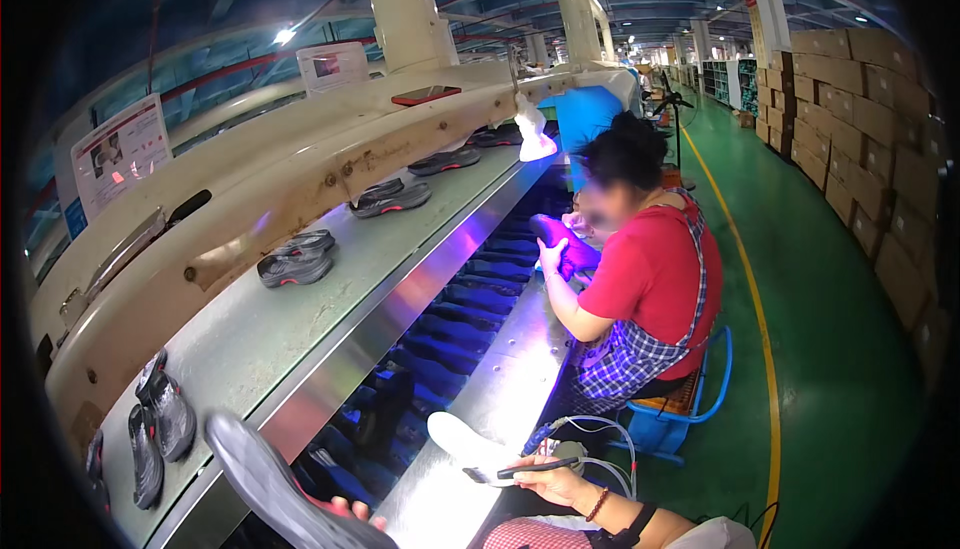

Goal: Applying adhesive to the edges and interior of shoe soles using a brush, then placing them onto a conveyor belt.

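Observation:
My left hand (357,514), at the lower edge, is closed on a dark grey shoe (270,479) with a red edge, which is tilted with its toe up and left. Only some fingertips show. Held in my right hand (562,484) is a slim black pen-like tool (540,467), pointing left. Beside its tip, a brightly lit white sole-shaped piece (460,437) is over the metal ledge (500,379); whether my right hand also touches it, I cannot tell. A blue nozzle (537,438) with clear tubing lies just beyond that hand.
Several grey shoes (297,259) rest on the conveyor belt (240,339) at left. Dark shoes (440,334) fill the trough below it. A co-worker in red (650,269) sits ahead, holding a shoe under a lamp (533,134). Stacked cartons (840,99) line the right.

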A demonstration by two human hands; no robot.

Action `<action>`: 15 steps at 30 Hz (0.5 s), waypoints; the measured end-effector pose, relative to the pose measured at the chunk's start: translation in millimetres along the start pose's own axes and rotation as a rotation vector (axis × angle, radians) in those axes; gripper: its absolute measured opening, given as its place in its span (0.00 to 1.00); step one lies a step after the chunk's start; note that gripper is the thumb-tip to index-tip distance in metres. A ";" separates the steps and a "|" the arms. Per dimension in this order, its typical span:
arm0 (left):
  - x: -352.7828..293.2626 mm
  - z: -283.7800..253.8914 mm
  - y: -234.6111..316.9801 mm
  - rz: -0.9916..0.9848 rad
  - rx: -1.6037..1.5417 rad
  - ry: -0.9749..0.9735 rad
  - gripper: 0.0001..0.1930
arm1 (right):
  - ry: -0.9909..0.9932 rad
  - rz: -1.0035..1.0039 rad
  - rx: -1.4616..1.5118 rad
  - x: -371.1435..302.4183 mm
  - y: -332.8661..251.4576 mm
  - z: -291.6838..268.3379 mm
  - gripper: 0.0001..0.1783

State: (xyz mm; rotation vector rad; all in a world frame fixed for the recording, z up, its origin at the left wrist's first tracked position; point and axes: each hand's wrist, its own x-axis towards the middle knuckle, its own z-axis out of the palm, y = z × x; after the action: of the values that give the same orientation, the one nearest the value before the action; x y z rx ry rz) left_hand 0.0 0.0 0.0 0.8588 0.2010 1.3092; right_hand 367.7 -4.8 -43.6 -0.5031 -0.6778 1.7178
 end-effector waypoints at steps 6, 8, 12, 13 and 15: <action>-85.8 35.4 -83.7 0.143 -0.074 0.714 0.44 | -0.033 0.102 -0.114 1.2 18.1 18.6 0.14; -101.7 32.6 -100.1 0.179 -0.080 0.712 0.44 | -0.146 0.102 -0.256 8.7 31.1 30.3 0.13; -134.0 32.2 -120.9 0.280 -0.098 0.707 0.44 | -0.282 0.269 -0.228 5.5 50.4 71.7 0.13; -139.6 30.5 -125.0 0.300 -0.103 0.689 0.44 | -0.340 0.252 -0.273 7.6 60.0 72.5 0.13; -148.9 23.0 -133.9 0.363 -0.115 0.636 0.44 | -0.347 0.310 -0.173 4.4 60.1 90.4 0.13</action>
State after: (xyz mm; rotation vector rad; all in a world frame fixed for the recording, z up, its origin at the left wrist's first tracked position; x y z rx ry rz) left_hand 71.8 -145.1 -120.1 0.3636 0.4781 1.8947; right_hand 264.7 -26.7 -17.0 -0.4494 -1.0463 2.0751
